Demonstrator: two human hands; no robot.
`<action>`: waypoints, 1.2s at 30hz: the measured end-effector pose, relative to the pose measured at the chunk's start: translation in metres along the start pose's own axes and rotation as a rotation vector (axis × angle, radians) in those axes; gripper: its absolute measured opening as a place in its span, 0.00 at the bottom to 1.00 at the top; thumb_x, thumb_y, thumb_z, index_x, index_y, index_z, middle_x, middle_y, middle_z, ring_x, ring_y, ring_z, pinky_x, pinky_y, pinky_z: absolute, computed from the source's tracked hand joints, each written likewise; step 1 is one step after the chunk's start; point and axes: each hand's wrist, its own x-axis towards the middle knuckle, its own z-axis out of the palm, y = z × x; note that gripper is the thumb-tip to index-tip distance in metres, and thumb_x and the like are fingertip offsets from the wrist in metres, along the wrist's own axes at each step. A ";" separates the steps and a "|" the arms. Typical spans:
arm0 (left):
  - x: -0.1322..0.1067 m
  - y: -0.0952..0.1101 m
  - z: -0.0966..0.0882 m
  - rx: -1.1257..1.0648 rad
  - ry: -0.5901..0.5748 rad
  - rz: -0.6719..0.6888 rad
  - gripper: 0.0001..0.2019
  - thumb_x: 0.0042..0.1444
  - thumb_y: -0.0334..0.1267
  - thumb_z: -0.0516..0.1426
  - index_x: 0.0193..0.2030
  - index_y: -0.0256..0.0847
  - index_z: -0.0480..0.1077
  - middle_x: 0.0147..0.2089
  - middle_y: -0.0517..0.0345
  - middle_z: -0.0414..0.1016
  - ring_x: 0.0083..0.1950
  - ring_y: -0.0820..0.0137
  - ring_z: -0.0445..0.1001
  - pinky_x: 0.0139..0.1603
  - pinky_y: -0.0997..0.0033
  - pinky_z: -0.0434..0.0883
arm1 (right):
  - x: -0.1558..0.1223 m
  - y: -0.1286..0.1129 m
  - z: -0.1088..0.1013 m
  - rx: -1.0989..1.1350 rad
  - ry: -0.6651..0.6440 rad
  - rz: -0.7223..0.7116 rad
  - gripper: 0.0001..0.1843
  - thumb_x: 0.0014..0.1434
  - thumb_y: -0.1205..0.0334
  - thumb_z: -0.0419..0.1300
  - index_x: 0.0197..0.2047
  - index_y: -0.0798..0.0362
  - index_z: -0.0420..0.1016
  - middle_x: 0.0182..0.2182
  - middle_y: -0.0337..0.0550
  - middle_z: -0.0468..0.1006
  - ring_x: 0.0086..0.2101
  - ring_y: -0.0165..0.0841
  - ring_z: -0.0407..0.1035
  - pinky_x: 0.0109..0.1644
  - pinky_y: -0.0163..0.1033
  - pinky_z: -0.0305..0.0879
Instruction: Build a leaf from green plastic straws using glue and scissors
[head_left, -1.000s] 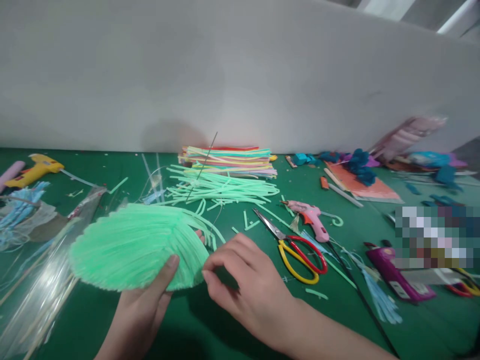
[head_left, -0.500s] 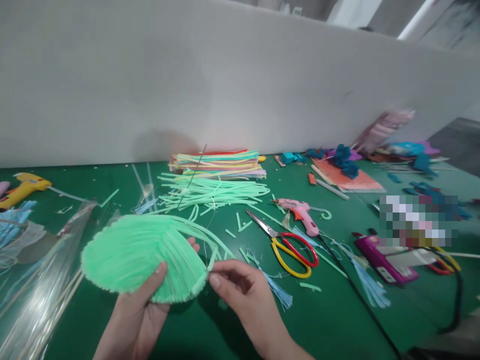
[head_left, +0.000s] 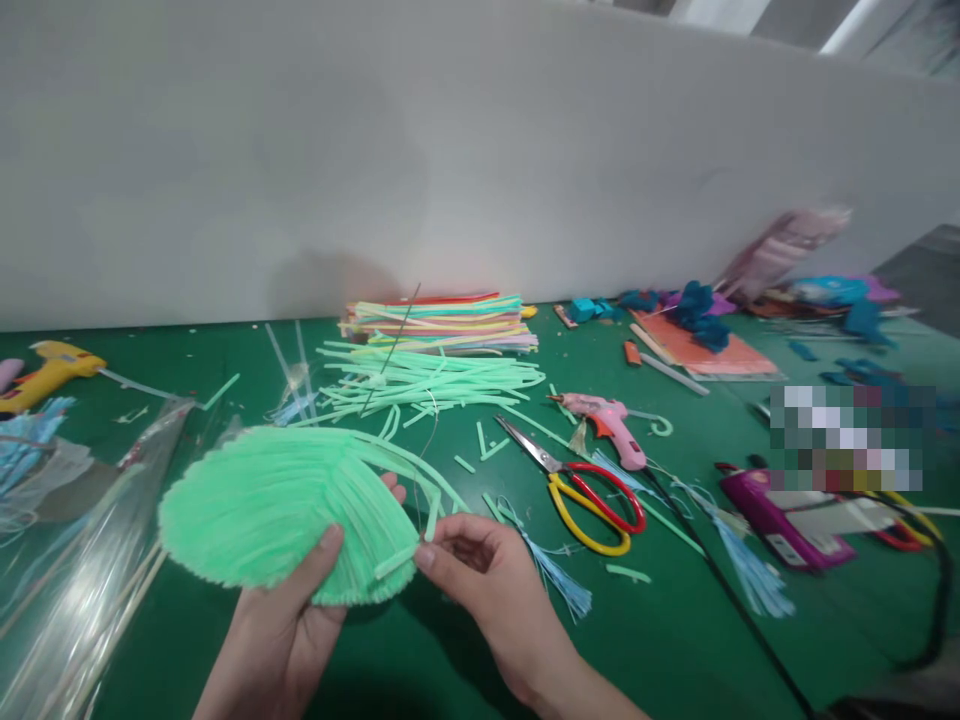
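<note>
A mint-green leaf shape (head_left: 255,500) built from rows of pipe cleaners lies across my left hand (head_left: 300,600). My left thumb presses on its front, and the other fingers support it from behind. At the leaf's right tip, my right hand (head_left: 480,580) pinches a short green pipe cleaner (head_left: 396,562) between thumb and forefinger. That piece lies against the leaf's lower right edge. Longer green strands curve from the leaf's top edge toward my right fingers. A thin wire (head_left: 433,430) rises near the tip.
Green pipe cleaners (head_left: 450,378) and a multicoloured bundle (head_left: 450,320) lie behind the leaf. Scissors (head_left: 592,500), a pink glue gun (head_left: 611,420) and blue tassels (head_left: 562,580) are on the right. A yellow glue gun (head_left: 60,370) and clear plastic sleeves (head_left: 112,530) lie left.
The short pipe cleaner at the leaf's right tip now slants lower and stands out more from the edge. Both hands keep their hold; the view has shifted slightly.
</note>
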 end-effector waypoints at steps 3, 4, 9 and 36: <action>-0.002 0.000 -0.001 0.027 0.002 -0.048 0.38 0.53 0.25 0.65 0.69 0.48 0.60 0.63 0.54 0.72 0.66 0.58 0.66 0.64 0.70 0.65 | 0.000 0.003 0.003 -0.054 0.033 -0.041 0.19 0.43 0.49 0.75 0.29 0.55 0.77 0.24 0.35 0.72 0.27 0.25 0.60 0.31 0.31 0.59; -0.002 -0.001 -0.001 0.019 -0.001 -0.046 0.38 0.53 0.25 0.65 0.69 0.48 0.59 0.63 0.54 0.73 0.66 0.58 0.66 0.64 0.69 0.65 | 0.000 0.004 0.004 -0.073 0.044 -0.056 0.20 0.44 0.47 0.74 0.29 0.55 0.76 0.23 0.35 0.70 0.26 0.25 0.59 0.30 0.31 0.57; -0.001 -0.005 -0.003 -0.008 -0.012 -0.009 0.41 0.52 0.25 0.65 0.70 0.51 0.57 0.64 0.55 0.72 0.65 0.56 0.66 0.64 0.64 0.66 | -0.001 0.004 0.009 -0.089 0.073 -0.094 0.24 0.44 0.41 0.72 0.26 0.54 0.73 0.21 0.33 0.65 0.23 0.25 0.54 0.26 0.31 0.52; -0.001 -0.006 -0.004 -0.012 -0.032 -0.045 0.40 0.51 0.26 0.65 0.70 0.48 0.58 0.65 0.51 0.71 0.66 0.53 0.66 0.63 0.62 0.67 | 0.000 0.013 0.003 0.039 0.024 -0.074 0.18 0.44 0.51 0.75 0.30 0.54 0.79 0.26 0.37 0.76 0.28 0.26 0.65 0.34 0.30 0.62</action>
